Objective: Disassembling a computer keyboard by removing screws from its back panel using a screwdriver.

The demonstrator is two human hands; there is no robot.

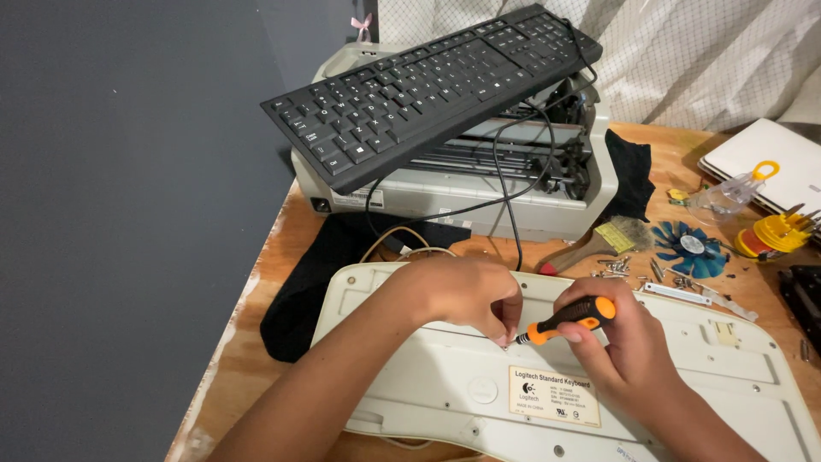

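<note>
Screwdriver (560, 319), orange and black, is lying almost level in the right hand (620, 342), whose fingers are curling tight round the handle so the shaft is pointing left toward the other hand. Just at its tip, the left hand (462, 295) is pressing thumb and fingertips together in a pinch; what they are pinching is too small to tell, perhaps a screw. Both hands are resting on the upturned white keyboard (701, 376), which is lying back-side up directly under the grip, likely so its underside screws are facing the person. A paper label (554, 395) is sitting just nearer than the tool tip.

Beyond the hands, a black cloth (316, 274) is spreading over the wooden table (256, 282). To the right of the grip, loose screws (611, 269), a brush (599, 244) and a blue fan (688, 248) are lying scattered. Farther off, a black keyboard (428, 85) is resting tilted on an opened printer (453, 192), its cable trailing down. Behind, a grey wall (128, 171) and a netted cloth (710, 60) are closing the room.
</note>
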